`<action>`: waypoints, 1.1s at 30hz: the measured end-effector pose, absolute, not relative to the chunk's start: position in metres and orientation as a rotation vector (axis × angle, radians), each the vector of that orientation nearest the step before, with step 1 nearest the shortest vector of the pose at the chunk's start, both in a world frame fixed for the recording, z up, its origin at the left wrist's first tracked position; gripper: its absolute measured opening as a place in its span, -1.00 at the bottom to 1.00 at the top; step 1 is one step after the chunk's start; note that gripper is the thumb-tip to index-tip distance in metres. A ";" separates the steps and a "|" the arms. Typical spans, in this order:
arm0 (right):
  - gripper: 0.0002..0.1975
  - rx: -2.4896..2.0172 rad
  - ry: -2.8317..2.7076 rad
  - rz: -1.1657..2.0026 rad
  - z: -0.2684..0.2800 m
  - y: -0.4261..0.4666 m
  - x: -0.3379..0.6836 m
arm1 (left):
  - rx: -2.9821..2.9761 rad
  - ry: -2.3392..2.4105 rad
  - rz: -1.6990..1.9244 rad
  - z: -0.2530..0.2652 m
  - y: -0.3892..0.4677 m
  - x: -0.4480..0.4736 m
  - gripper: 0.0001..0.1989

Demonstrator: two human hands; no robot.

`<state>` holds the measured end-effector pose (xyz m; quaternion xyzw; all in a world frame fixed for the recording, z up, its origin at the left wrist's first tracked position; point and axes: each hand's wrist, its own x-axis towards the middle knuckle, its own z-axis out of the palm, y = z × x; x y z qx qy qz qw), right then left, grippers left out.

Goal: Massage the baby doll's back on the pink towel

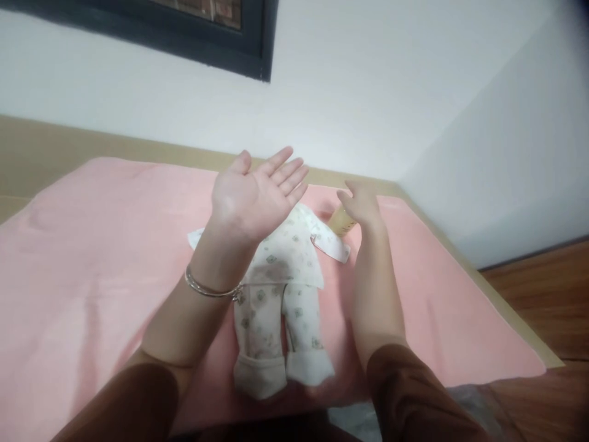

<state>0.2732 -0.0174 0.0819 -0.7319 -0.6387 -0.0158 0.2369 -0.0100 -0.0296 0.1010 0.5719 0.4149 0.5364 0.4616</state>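
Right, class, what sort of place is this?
Probably a room in a home: a spread pink cloth bears a small white patterned fabric top and matching trousers, and a dark-framed window shows in the white wall behind.

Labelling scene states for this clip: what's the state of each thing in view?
Left hand: open, palm showing
Right hand: thumb apart from fingers; grip unclear
Yellow container: partly hidden by right hand
Patterned top: laid out
Patterned trousers: laid out, legs side by side
Pink cloth: spread, lightly creased
Bracelet: worn, left wrist
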 end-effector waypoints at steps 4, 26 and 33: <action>-0.41 -1.998 -1.680 0.043 0.084 -0.017 0.274 | 1.367 1.059 1.314 0.075 -0.011 -0.018 -0.30; -0.43 -1.892 -1.606 0.141 0.077 -0.018 0.278 | 1.118 0.716 1.137 0.134 -0.068 -0.004 -0.40; -0.40 -1.799 -1.676 0.141 0.102 -0.036 0.247 | 0.675 0.548 1.007 0.182 -0.101 -0.008 -0.42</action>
